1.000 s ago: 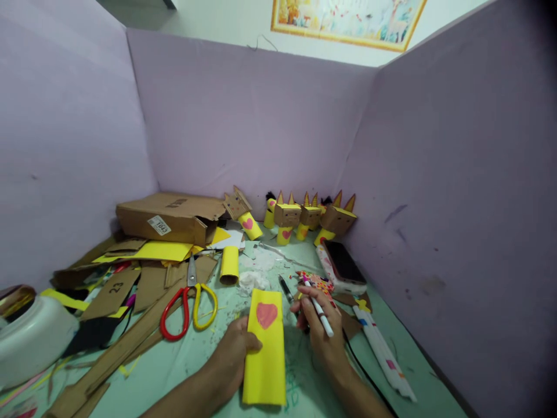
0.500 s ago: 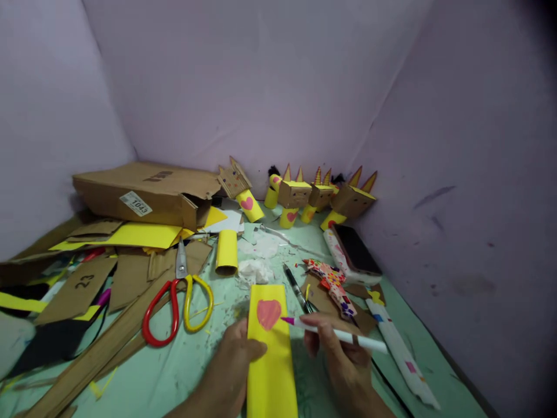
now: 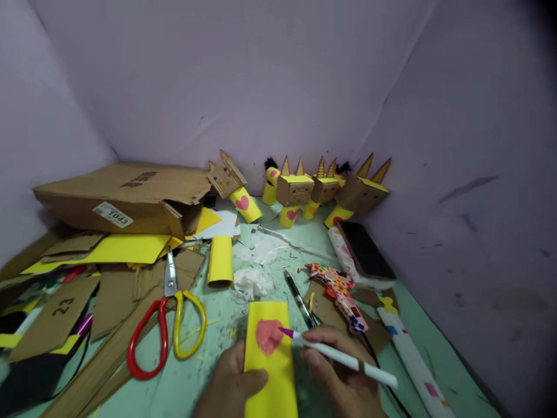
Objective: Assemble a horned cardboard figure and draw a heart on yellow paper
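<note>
Both wrists cut off by bottom edge | left hand [image 3: 232,386] fingers flat, thumb pressing yellow paper strip [image 3: 270,363] onto table | right hand [image 3: 337,371] fingers pinching marker [image 3: 343,358], tip touching pink heart [image 3: 268,336].

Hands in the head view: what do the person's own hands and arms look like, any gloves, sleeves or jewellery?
Both the left hand and the right hand are bare: no gloves, and no rings show on the fingers in view. No sleeve, watch or bracelet appears; the frame cuts both off near the wrist, so the forearms cannot be judged.
</note>
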Action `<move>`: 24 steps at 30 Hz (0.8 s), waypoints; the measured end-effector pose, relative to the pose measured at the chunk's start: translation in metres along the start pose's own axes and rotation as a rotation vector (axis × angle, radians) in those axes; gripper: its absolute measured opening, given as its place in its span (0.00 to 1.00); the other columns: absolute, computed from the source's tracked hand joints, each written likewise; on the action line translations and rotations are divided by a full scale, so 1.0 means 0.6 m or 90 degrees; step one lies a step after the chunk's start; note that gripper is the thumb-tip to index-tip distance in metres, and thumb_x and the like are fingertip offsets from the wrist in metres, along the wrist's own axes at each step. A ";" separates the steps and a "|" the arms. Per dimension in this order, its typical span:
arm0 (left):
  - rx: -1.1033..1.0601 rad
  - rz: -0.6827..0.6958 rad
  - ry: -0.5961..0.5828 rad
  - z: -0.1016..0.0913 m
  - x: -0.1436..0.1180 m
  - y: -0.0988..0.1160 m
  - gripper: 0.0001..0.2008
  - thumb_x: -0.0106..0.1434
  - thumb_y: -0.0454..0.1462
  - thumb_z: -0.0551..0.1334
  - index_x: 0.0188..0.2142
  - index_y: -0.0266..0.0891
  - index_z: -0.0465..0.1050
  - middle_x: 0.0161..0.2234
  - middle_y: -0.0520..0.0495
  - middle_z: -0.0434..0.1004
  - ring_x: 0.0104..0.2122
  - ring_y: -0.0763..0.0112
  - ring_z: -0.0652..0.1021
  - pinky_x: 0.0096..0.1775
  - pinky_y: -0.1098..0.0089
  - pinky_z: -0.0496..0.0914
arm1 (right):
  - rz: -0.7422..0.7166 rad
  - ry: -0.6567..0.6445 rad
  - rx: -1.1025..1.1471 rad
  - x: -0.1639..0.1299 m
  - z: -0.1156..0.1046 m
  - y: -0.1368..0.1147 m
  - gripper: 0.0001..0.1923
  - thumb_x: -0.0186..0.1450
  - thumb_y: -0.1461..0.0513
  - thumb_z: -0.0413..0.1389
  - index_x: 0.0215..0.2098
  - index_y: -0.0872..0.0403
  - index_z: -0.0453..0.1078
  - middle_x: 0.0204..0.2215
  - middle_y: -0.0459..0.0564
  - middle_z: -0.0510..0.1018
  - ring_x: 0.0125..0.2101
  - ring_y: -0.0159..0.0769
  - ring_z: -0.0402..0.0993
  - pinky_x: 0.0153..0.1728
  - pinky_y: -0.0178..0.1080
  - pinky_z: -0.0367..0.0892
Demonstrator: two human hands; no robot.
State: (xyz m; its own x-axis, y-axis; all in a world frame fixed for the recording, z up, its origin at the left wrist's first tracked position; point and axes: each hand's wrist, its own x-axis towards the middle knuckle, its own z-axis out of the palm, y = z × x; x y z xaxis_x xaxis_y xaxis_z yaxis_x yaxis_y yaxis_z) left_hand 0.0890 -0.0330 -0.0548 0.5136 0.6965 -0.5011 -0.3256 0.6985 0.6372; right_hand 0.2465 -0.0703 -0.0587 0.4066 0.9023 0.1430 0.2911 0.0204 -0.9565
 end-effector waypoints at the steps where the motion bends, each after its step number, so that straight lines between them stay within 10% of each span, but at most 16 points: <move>1: -0.001 0.016 0.006 0.007 -0.004 0.002 0.17 0.42 0.30 0.61 0.35 0.33 0.73 0.27 0.44 0.79 0.27 0.61 0.76 0.32 0.66 0.67 | -0.007 -0.006 0.008 0.000 0.002 -0.001 0.15 0.55 0.50 0.57 0.29 0.52 0.74 0.18 0.48 0.74 0.17 0.33 0.67 0.17 0.33 0.63; 24: 0.086 0.075 0.004 0.026 -0.026 0.001 0.22 0.41 0.23 0.55 0.39 0.30 0.70 0.27 0.44 0.78 0.27 0.61 0.77 0.34 0.63 0.68 | -0.256 -0.108 0.055 0.007 0.022 -0.006 0.08 0.61 0.60 0.52 0.27 0.55 0.68 0.18 0.44 0.69 0.18 0.28 0.63 0.18 0.32 0.57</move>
State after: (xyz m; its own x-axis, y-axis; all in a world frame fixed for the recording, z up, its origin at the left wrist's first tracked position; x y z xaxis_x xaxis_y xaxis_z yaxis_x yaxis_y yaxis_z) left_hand 0.0929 -0.0457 -0.0374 0.4726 0.7738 -0.4218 -0.2739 0.5839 0.7643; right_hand 0.2356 -0.0606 -0.0578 0.1258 0.8726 0.4719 0.3204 0.4145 -0.8518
